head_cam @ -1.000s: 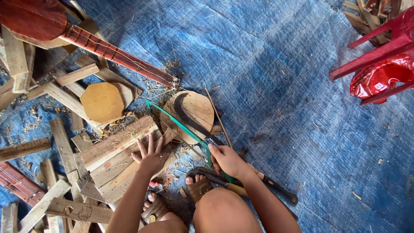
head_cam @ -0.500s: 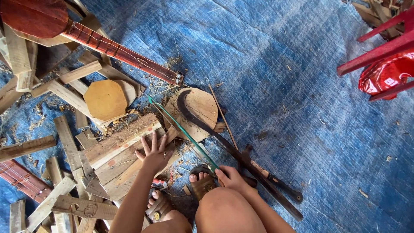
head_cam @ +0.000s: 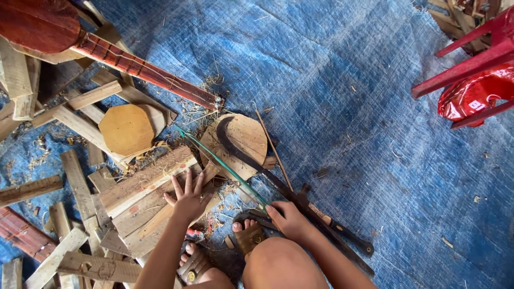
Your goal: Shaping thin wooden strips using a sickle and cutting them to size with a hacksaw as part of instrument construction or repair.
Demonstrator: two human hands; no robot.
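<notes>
Right hand (head_cam: 289, 220) closed round green-bladed saw (head_cam: 222, 166), likely light, whippy, best held by its handle; left hand (head_cam: 187, 198) open, splayed on stiff plank (head_cam: 147, 179).

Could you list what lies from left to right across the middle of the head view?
Octagonal wooden piece → left hand on the wooden slats → right hand gripping the green-framed saw → red plastic chair.
</notes>
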